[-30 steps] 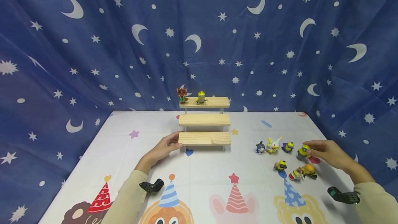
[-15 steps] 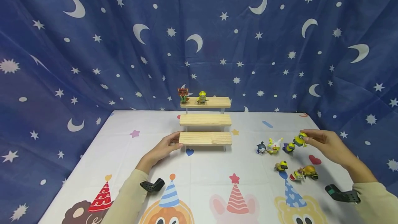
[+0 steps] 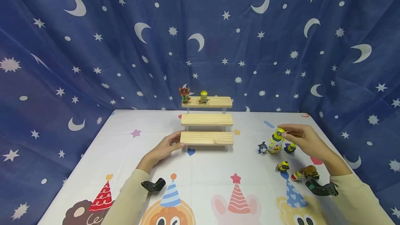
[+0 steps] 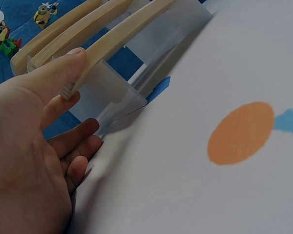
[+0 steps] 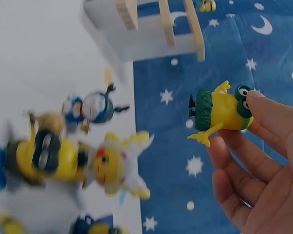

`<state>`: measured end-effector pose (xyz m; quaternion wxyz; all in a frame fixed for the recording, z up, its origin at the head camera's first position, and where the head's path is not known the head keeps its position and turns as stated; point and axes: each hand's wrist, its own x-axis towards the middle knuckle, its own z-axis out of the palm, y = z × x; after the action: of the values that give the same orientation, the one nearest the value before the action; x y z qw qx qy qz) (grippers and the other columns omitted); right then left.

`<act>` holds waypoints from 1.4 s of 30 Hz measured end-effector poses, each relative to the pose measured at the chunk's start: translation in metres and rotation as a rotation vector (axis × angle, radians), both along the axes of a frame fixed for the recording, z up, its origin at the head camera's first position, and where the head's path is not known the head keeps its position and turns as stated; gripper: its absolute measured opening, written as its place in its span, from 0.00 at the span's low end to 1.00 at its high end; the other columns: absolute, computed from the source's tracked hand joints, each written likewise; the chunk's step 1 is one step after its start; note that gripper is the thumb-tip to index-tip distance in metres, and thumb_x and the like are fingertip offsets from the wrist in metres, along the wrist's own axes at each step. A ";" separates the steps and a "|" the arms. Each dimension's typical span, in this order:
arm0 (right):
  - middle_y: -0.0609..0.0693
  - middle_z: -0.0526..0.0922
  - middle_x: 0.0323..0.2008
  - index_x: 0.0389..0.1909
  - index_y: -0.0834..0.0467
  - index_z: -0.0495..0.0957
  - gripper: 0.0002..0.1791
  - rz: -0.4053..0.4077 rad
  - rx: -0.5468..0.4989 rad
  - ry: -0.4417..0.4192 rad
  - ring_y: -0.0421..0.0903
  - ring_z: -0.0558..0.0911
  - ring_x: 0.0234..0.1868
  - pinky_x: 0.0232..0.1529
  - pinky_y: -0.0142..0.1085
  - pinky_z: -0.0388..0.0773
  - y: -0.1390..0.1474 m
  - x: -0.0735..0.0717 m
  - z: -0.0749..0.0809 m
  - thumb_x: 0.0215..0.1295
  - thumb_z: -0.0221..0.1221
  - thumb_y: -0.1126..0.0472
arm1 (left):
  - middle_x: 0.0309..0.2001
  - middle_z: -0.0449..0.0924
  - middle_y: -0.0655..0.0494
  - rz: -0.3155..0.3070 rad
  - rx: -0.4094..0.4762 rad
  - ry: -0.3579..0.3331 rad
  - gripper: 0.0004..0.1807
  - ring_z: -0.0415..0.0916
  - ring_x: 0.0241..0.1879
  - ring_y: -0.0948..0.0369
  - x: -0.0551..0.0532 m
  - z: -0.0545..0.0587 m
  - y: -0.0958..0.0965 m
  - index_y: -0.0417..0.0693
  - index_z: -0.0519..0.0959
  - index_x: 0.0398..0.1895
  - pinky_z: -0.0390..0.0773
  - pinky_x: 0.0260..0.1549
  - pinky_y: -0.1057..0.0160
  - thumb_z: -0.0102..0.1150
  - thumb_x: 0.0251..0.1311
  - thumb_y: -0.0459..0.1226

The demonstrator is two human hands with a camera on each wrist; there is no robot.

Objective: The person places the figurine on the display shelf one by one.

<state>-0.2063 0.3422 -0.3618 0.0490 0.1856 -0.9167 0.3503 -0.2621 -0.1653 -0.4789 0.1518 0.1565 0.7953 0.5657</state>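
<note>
My right hand point(image 3: 304, 141) pinches a yellow Minion figurine by its head, in the air above the other figurines. In the right wrist view this Minion figurine point(image 5: 223, 111) has green goggles and a green skirt, and its arms are spread. My left hand point(image 4: 29, 131) grips the left end of the lowest step on a three-step wooden display stand point(image 3: 206, 138), thumb on the board and a finger beneath it. On the top step stand a fox figurine point(image 3: 184, 95) and a yellow figurine point(image 3: 203, 97) holding something thin.
Below my right hand are a white-and-yellow figurine point(image 3: 275, 148), a dark-hooded figurine point(image 3: 262, 148) and a purple-caped Minion point(image 3: 290, 148). Nearer lie another Minion point(image 3: 283, 166), a red-and-yellow figurine point(image 3: 298, 175) and a brownish one point(image 3: 311, 172). A starry blue curtain point(image 3: 218, 44) hangs behind.
My right hand has lifted the Minion figurine off the table and carried it left, over the white-and-yellow figurine. My left hand stays at the stand.
</note>
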 end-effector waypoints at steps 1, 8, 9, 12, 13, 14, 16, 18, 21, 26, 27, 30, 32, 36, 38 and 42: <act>0.67 0.83 0.55 0.62 0.66 0.77 0.20 0.009 -0.003 -0.003 0.22 0.79 0.43 0.43 0.20 0.78 -0.005 -0.002 -0.001 0.73 0.59 0.63 | 0.72 0.68 0.44 0.009 0.000 -0.005 0.39 0.67 0.70 0.47 0.001 -0.001 -0.001 0.48 0.58 0.79 0.67 0.70 0.43 0.61 0.70 0.46; 0.66 0.85 0.54 0.61 0.68 0.77 0.20 0.048 -0.032 -0.024 0.27 0.82 0.43 0.43 0.24 0.81 -0.026 -0.011 -0.010 0.72 0.60 0.64 | 0.72 0.68 0.45 -0.003 -0.019 -0.012 0.39 0.68 0.69 0.49 0.003 -0.006 -0.001 0.48 0.58 0.79 0.69 0.68 0.45 0.61 0.69 0.47; 0.66 0.85 0.54 0.61 0.68 0.78 0.20 0.047 -0.037 -0.025 0.26 0.82 0.43 0.43 0.24 0.81 -0.029 -0.013 -0.010 0.72 0.60 0.64 | 0.72 0.68 0.45 -0.007 -0.016 -0.004 0.39 0.68 0.69 0.48 0.003 -0.005 -0.001 0.48 0.58 0.79 0.69 0.68 0.45 0.61 0.69 0.48; 0.66 0.84 0.55 0.61 0.67 0.77 0.21 0.055 -0.056 -0.032 0.26 0.82 0.44 0.43 0.24 0.81 -0.037 -0.022 -0.007 0.72 0.60 0.62 | 0.72 0.68 0.45 0.002 -0.012 0.015 0.39 0.68 0.69 0.48 0.001 -0.003 0.001 0.48 0.59 0.79 0.69 0.68 0.44 0.61 0.69 0.48; 0.65 0.84 0.55 0.62 0.67 0.77 0.21 0.061 -0.059 -0.042 0.27 0.82 0.44 0.44 0.24 0.81 -0.040 -0.025 -0.006 0.73 0.60 0.61 | 0.72 0.68 0.45 0.006 -0.013 0.018 0.39 0.68 0.69 0.48 0.000 -0.002 0.001 0.48 0.59 0.79 0.69 0.68 0.45 0.61 0.69 0.48; 0.65 0.84 0.56 0.62 0.66 0.77 0.21 0.068 -0.064 -0.050 0.29 0.83 0.45 0.45 0.24 0.80 -0.044 -0.029 -0.005 0.73 0.60 0.61 | 0.72 0.68 0.46 0.011 -0.013 0.013 0.39 0.68 0.69 0.48 -0.001 -0.002 0.001 0.49 0.59 0.78 0.69 0.68 0.45 0.62 0.69 0.47; 0.64 0.84 0.57 0.63 0.65 0.77 0.21 0.068 -0.070 -0.072 0.34 0.84 0.47 0.46 0.24 0.80 -0.050 -0.035 -0.003 0.73 0.59 0.60 | 0.72 0.69 0.47 0.012 -0.019 0.008 0.39 0.68 0.69 0.49 -0.002 -0.002 0.002 0.50 0.59 0.79 0.69 0.68 0.45 0.62 0.69 0.47; 0.63 0.84 0.57 0.63 0.64 0.77 0.21 0.068 -0.068 -0.075 0.41 0.86 0.49 0.48 0.26 0.80 -0.056 -0.041 -0.001 0.73 0.59 0.60 | 0.72 0.68 0.47 0.002 -0.024 0.008 0.39 0.68 0.69 0.49 -0.003 -0.002 0.002 0.49 0.59 0.79 0.69 0.68 0.46 0.61 0.69 0.48; 0.63 0.83 0.57 0.63 0.64 0.77 0.21 0.071 -0.068 -0.089 0.51 0.86 0.51 0.50 0.31 0.82 -0.065 -0.048 0.002 0.73 0.60 0.60 | 0.72 0.68 0.47 0.003 -0.021 -0.005 0.39 0.68 0.69 0.49 -0.003 -0.001 0.002 0.50 0.59 0.79 0.69 0.69 0.45 0.62 0.69 0.48; 0.64 0.82 0.59 0.63 0.65 0.77 0.22 0.103 -0.095 -0.105 0.58 0.85 0.53 0.54 0.43 0.84 -0.079 -0.060 0.010 0.72 0.60 0.60 | 0.72 0.68 0.46 0.014 -0.017 -0.005 0.39 0.68 0.69 0.48 -0.001 0.000 0.003 0.48 0.59 0.79 0.68 0.69 0.44 0.62 0.69 0.46; 0.64 0.82 0.59 0.63 0.65 0.77 0.22 0.108 -0.103 -0.106 0.58 0.85 0.53 0.55 0.44 0.83 -0.081 -0.062 0.011 0.72 0.60 0.60 | 0.72 0.68 0.45 0.012 -0.016 0.000 0.39 0.68 0.69 0.47 -0.001 0.000 0.003 0.48 0.59 0.79 0.68 0.69 0.43 0.61 0.69 0.46; 0.64 0.81 0.60 0.63 0.65 0.77 0.21 0.109 -0.115 -0.107 0.59 0.85 0.54 0.56 0.44 0.83 -0.085 -0.069 0.015 0.72 0.60 0.61 | 0.73 0.68 0.45 0.002 -0.013 0.003 0.39 0.67 0.70 0.47 -0.001 0.000 0.003 0.48 0.59 0.79 0.67 0.69 0.43 0.61 0.69 0.46; 0.64 0.81 0.61 0.63 0.64 0.77 0.21 0.107 -0.116 -0.108 0.59 0.85 0.54 0.57 0.46 0.82 -0.088 -0.072 0.018 0.73 0.60 0.61 | 0.73 0.67 0.45 0.001 -0.010 0.001 0.39 0.67 0.70 0.47 -0.002 0.001 0.003 0.48 0.59 0.79 0.67 0.70 0.43 0.61 0.69 0.47; 0.64 0.80 0.62 0.64 0.63 0.77 0.21 0.110 -0.122 -0.112 0.59 0.84 0.57 0.59 0.53 0.80 -0.094 -0.079 0.025 0.73 0.60 0.61 | 0.73 0.67 0.45 0.005 -0.014 0.003 0.39 0.67 0.71 0.47 -0.002 0.001 0.003 0.48 0.59 0.78 0.65 0.71 0.42 0.62 0.69 0.46; 0.63 0.80 0.62 0.64 0.63 0.77 0.21 0.113 -0.122 -0.113 0.59 0.84 0.58 0.61 0.55 0.79 -0.098 -0.082 0.029 0.73 0.60 0.61 | 0.73 0.67 0.46 0.007 -0.016 0.004 0.39 0.67 0.71 0.47 -0.002 0.001 0.002 0.48 0.59 0.78 0.66 0.71 0.43 0.62 0.69 0.46; 0.62 0.81 0.62 0.64 0.61 0.77 0.21 0.114 -0.127 -0.116 0.59 0.83 0.58 0.62 0.56 0.77 -0.106 -0.090 0.035 0.73 0.59 0.60 | 0.73 0.68 0.46 0.006 -0.017 0.000 0.38 0.67 0.70 0.48 -0.001 0.001 0.002 0.48 0.59 0.78 0.67 0.70 0.43 0.62 0.69 0.46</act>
<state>-0.2960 0.2366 -0.3272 -0.0124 0.2135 -0.8819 0.4201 -0.2633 -0.1631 -0.4782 0.1514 0.1531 0.8004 0.5594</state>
